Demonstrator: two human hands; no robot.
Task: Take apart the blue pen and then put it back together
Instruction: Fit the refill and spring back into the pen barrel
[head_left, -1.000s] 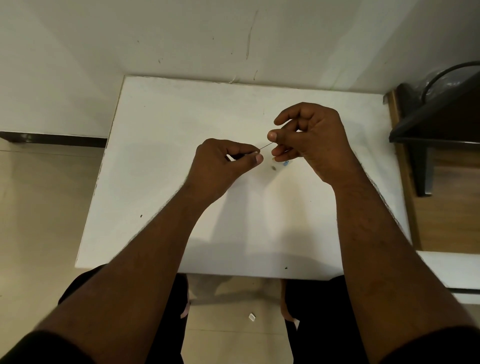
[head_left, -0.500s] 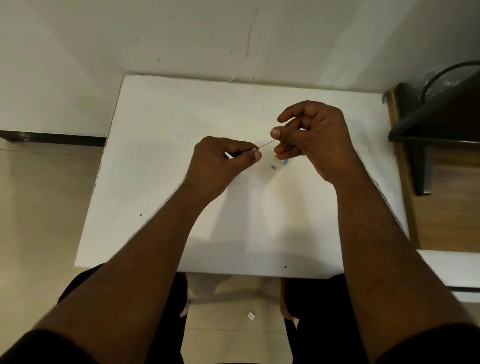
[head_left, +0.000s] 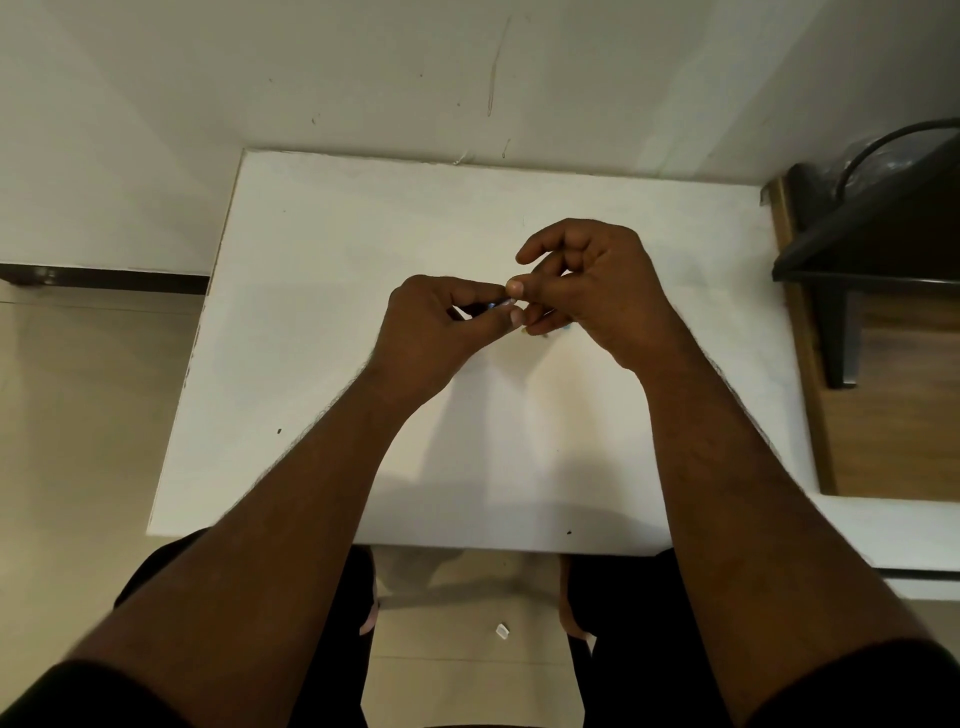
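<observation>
Dim warm light, soft forearm shadows, wide-angle bending at edges.

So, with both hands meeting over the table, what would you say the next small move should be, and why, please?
Probably press the two pen pieces fully together. The left hand pinches a blue pen part whose tip meets the right hand fingertips above the white table. A small bluish piece shows under the right hand, so assembly looks unfinished.

White table (head_left: 322, 291), small blue pen piece (head_left: 567, 328) lying on it
</observation>
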